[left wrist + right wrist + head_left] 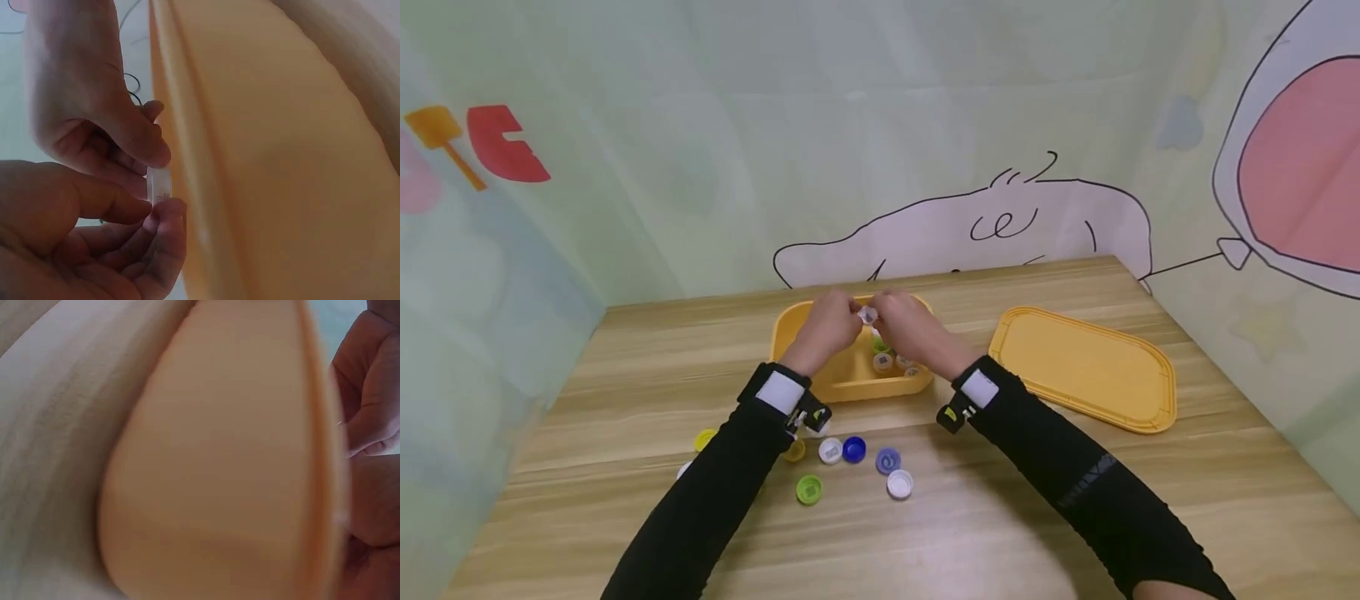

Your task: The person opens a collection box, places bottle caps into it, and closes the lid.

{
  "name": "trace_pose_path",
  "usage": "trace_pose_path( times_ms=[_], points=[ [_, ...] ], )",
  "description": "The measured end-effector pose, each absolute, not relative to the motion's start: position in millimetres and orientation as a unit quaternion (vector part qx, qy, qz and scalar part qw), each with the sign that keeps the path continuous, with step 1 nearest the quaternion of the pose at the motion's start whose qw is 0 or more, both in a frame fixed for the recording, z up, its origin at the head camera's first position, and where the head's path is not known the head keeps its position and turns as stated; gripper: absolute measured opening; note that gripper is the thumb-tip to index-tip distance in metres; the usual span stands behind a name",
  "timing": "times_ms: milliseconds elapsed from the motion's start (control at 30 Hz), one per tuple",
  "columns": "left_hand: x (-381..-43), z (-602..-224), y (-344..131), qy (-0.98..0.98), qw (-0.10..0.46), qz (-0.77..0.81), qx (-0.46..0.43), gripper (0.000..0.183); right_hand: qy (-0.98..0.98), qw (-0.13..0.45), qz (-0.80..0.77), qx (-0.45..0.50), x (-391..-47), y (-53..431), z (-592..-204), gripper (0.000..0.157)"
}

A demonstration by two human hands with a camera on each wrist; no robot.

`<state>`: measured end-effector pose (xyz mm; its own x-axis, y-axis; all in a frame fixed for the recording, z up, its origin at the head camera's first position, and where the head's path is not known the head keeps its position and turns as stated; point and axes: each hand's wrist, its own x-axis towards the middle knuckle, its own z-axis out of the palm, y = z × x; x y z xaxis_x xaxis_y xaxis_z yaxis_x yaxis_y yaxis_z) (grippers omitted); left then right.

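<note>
Above the yellow tub (867, 390), both hands meet at a small white bottle cap (868, 316). My left hand (835, 323) pinches one side of the cap between thumb and fingers. From the other side my right hand (910, 327) grips it too, its thumb on the cap's edge in the left wrist view. There the white cap (161, 183) stands on edge, close beside the tub's rim (181, 119). Inside the tub lie several bottle caps (883, 362), mostly white, with a green cap (880, 343) among them. In the right wrist view the tub wall hides much of the hands.
Several loose caps lie on the wooden table nearer me, among them a green cap (808, 490), a blue cap (853, 450), a purple-blue cap (888, 461) and a white cap (900, 484). Right of the tub rests a flat yellow lid (1082, 367). A printed curtain (880, 125) hangs behind.
</note>
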<state>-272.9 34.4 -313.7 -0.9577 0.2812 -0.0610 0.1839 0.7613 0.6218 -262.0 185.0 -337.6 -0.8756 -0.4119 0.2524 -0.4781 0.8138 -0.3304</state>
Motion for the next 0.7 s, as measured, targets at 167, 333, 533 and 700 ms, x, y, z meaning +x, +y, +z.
trace_pose_path(
  times_ms=[167, 333, 533, 700],
  points=[
    [-287.0, -327.5, 32.9, 0.936, 0.099, 0.322, 0.106, 0.018, -0.950, 0.049, 0.221, 0.213, -269.3, 181.4, -352.0, 0.019],
    [-294.7, -339.7, 30.0, 0.934, 0.120, 0.322, 0.097, 0.017, -0.955, 0.041, 0.214, 0.202, -271.3, 177.2, -363.3, 0.022],
    [-302.5, -347.7, 27.7, 0.938, 0.113, 0.313, 0.095, 0.027, -0.961, 0.050, 0.171, 0.210, -274.1, 173.6, -366.2, 0.034],
    [-304.9, -352.0, 27.8, 0.941, 0.116, 0.304, 0.090, 0.029, -0.965, 0.048, 0.134, 0.222, -276.0, 173.1, -367.6, 0.034]
  ],
)
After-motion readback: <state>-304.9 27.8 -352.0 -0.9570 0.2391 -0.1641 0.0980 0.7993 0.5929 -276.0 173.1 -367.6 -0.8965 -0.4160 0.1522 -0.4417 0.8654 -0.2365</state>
